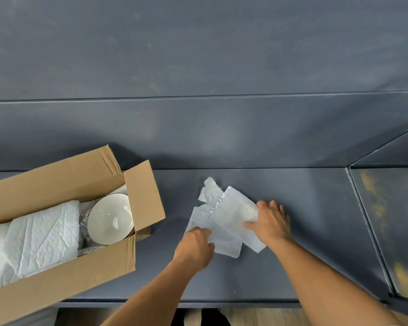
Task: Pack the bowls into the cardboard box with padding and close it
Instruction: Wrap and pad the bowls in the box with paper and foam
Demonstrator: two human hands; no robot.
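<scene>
An open cardboard box (57,285) lies at the left of the dark table, its flaps up. Inside, a white bowl (110,218) with a dark rim leans on its side at the right end, next to white foam padding (38,238) that fills the left part. To the right of the box, several clear bubble-wrap sheets (224,215) lie overlapped on the table. My left hand (194,247) pinches the near left edge of one sheet. My right hand (272,222) grips the right side of the upper sheet.
The dark grey table (304,243) has a raised back wall behind it. Its front edge runs along the bottom, with wooden floor below. A seam at the right borders a scuffed panel (391,227) with yellowish marks.
</scene>
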